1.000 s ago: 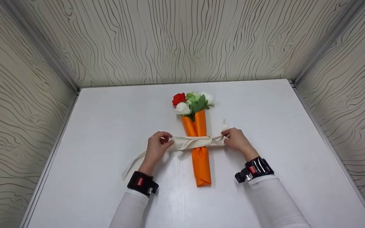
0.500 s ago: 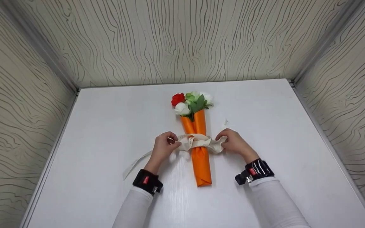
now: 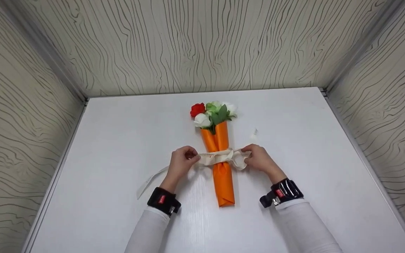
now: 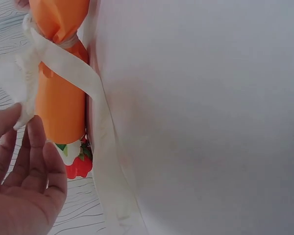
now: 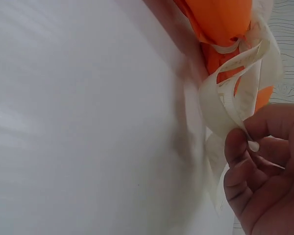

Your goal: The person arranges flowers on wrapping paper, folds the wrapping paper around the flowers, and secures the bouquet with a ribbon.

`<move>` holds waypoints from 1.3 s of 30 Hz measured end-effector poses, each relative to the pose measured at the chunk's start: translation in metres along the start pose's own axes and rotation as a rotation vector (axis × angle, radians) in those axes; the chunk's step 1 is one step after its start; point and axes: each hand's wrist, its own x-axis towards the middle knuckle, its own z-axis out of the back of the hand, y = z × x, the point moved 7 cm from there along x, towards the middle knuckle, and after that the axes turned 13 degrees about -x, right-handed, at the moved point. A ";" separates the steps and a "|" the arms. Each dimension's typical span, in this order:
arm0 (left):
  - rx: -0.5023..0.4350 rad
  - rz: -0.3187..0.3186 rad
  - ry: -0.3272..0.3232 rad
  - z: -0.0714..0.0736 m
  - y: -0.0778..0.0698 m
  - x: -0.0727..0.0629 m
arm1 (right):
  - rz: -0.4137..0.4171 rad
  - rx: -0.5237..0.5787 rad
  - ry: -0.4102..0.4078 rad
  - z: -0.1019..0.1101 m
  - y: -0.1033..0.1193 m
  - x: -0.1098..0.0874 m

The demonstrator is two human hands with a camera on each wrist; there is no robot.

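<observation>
A bouquet in orange wrapping point(image 3: 223, 182) lies upright in the head view, its red, white and green flowers point(image 3: 202, 120) toward the back. Around its middle runs a cream ribbon point(image 3: 209, 159) with printed letters, knotted at the front. My left hand point(image 3: 181, 163) pinches a ribbon loop left of the bouquet, between thumb and fingertip in the left wrist view. On the other side my right hand point(image 3: 261, 160) pinches a second loop point(image 5: 218, 107) of the same ribbon. One loose tail point(image 4: 108, 161) trails down to the left; another tail end point(image 3: 254, 133) shows beyond the right hand.
The white table point(image 3: 118, 130) carries the bouquet near its middle. Wood-patterned panels point(image 3: 195, 45) rise at the back and both sides. Black camera straps point(image 3: 162, 202) sit on both wrists.
The left hand has moved slightly right, toward the bouquet. The ribbon between the hands has gathered into a tighter knot with a loop on the right. The bouquet has barely shifted.
</observation>
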 end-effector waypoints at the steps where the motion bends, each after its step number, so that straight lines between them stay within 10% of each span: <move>1: -0.010 0.003 0.000 0.000 0.001 0.000 | -0.015 -0.009 -0.012 0.001 -0.001 -0.001; 16: 0.148 0.105 0.313 -0.042 0.011 -0.001 | -0.059 -0.007 -0.034 0.006 -0.005 -0.005; 23: 0.160 0.174 0.228 -0.033 0.014 0.000 | -0.059 -0.006 -0.047 0.007 -0.009 -0.004; 34: -0.261 0.334 0.100 -0.012 0.015 0.001 | -0.013 0.081 -0.145 0.028 -0.013 -0.005; 39: -0.070 0.325 0.029 0.003 0.013 0.001 | -0.032 0.153 -0.192 0.040 -0.022 -0.007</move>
